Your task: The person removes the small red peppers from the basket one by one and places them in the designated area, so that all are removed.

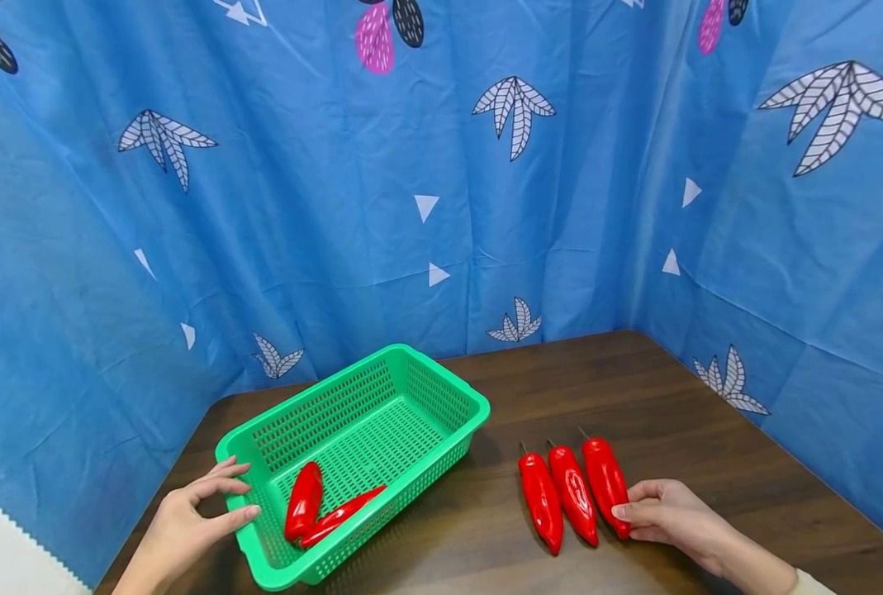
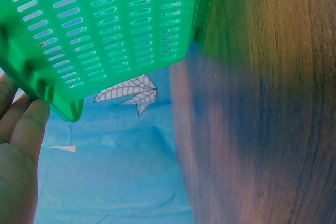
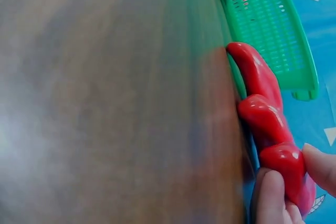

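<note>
My right hand (image 1: 667,522) pinches the lower tip of the rightmost red chili pepper (image 1: 605,479), thumb on one side and fingers on the other. Beside it on the wooden table lie two more red peppers, a middle one (image 1: 573,494) and a left one (image 1: 541,502), stems pointing away. In the right wrist view, the held pepper (image 3: 286,161) is nearest the hand. My left hand (image 1: 188,516) touches the near-left rim of a green plastic basket (image 1: 434,446), fingers extended. Inside the basket's near end rest an upright-lying red pepper (image 1: 305,500) and a slimmer-looking one (image 1: 340,516).
The dark wooden table (image 1: 560,380) carries the basket on the left and the three peppers on the right. A blue patterned curtain (image 1: 382,207) hangs behind the table and along both sides. White cloth (image 1: 2,549) shows at the lower left.
</note>
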`<state>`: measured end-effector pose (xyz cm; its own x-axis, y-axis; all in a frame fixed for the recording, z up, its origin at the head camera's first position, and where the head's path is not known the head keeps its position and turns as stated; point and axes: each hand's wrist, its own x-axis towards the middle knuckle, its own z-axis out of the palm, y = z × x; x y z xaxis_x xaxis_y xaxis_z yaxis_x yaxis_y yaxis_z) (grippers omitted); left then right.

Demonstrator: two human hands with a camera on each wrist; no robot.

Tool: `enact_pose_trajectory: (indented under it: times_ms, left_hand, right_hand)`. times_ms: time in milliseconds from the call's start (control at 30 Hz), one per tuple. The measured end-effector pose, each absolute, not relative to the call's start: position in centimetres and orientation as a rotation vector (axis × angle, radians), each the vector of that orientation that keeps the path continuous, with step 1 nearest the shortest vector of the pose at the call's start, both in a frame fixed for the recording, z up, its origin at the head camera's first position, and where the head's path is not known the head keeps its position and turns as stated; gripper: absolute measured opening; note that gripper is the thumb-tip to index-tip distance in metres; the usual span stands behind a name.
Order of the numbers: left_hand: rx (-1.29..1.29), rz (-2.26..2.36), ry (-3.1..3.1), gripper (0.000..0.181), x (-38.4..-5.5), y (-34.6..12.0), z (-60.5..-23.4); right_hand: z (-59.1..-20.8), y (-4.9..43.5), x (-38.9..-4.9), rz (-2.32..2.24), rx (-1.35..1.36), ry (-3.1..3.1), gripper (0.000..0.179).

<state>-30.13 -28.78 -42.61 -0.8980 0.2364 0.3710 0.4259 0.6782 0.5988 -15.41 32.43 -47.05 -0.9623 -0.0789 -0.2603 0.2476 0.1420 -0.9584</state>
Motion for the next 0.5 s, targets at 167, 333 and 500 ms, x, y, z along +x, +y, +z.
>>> enact_pose_trajectory:
  times_ms: [167,333,500]
  left_hand:
    - [-0.531,-1.028,-2.641,0.026,-30.05,-28.78,-42.57]
    - [-0.514,-1.031,-2.667,0.026,-30.06,-28.78,-42.63]
    - [-0.515,-1.054,-2.651,0.025,-30.26,-28.8,-42.41]
  right_hand:
    - [-47.39,32.28,-15.44,-1.892,0.19,2.176,0.029]
    - [-47.37,32.08,-15.47,-1.862,0.209,2.213,0.03]
    - [-47.02,31.8,-15.79,-1.826,0.239,2.27,0.033]
